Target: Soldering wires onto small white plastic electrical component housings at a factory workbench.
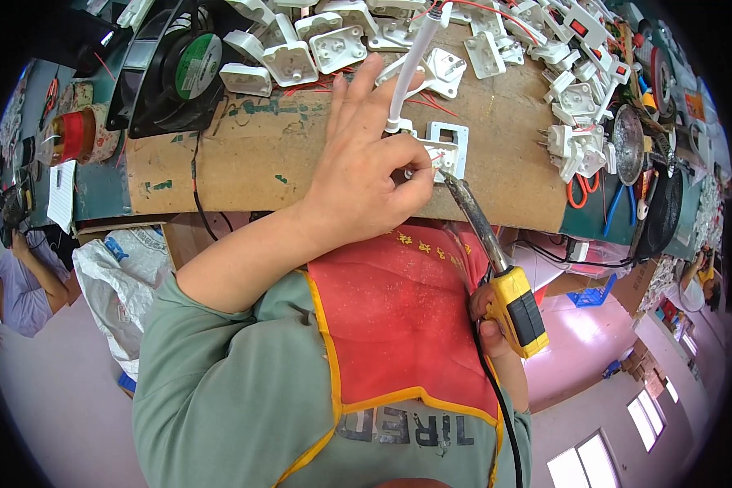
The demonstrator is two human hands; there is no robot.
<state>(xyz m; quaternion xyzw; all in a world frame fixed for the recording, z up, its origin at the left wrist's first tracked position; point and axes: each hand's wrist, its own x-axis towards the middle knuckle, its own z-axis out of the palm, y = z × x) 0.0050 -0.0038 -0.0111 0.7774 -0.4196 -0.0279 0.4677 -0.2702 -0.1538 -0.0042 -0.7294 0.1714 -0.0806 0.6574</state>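
Head camera is looking down at a cardboard sheet (244,163) lying on the table (106,191). The left hand (358,175) is pinching a white plug part (441,154) on the cardboard, with its fingers (411,175) closing on a thin wire there. The right hand (490,321) is gripping a yellow soldering iron (519,305), its fingers wrapping the handle, and the tip is touching the plug part. More white plug parts (301,53) are lying near a black fan (179,69).
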